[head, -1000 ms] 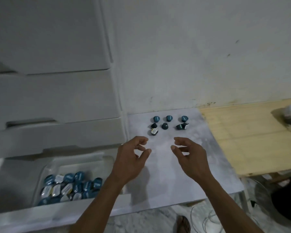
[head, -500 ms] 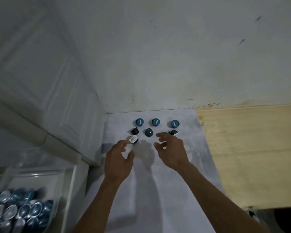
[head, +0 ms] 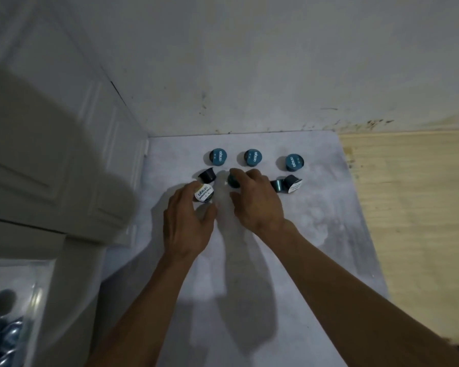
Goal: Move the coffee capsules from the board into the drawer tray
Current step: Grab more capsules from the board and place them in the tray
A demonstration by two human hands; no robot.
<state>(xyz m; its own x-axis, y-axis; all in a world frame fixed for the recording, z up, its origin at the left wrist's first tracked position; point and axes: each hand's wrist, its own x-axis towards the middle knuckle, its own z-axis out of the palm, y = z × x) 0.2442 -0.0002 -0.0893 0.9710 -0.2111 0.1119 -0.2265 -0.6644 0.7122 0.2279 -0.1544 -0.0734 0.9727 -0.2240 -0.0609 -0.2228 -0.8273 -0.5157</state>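
Seven coffee capsules are lying on the pale board (head: pixel 316 234) in the middle of the frame, clustered near its far edge below the wall. Three blue-topped ones are standing in a row: the left blue capsule (head: pixel 217 156), the middle blue capsule (head: pixel 252 157) and the right blue capsule (head: pixel 294 162). Below them, a dark capsule (head: pixel 207 175) is lying tipped on its side, and at the right a pair of tipped capsules (head: pixel 286 184) is lying together, one showing a white lid.

The left hand (head: pixel 187 223) is now curling round the white-lidded capsule (head: pixel 203 193), index finger on its left side and thumb just below it; half a second ago the fingertips were only arriving at it. Whether it is being lifted off the board cannot be told. The right hand (head: pixel 255 202), which was hovering open over the cluster, is now closing its fingertips on the dark centre capsule (head: pixel 233 181), mostly hiding it.

The camera is sitting closer than before, so the capsules are looking larger and the hands are lying nearer the frame's centre. The drawer tray (head: pixel 41 295) is showing only at the lower left edge, with a few stored capsules (head: pixel 3 337) blurred in it. The white cabinet (head: pixel 51 160) is filling the left side, and a wooden surface (head: pixel 414 207) is lying at the right.
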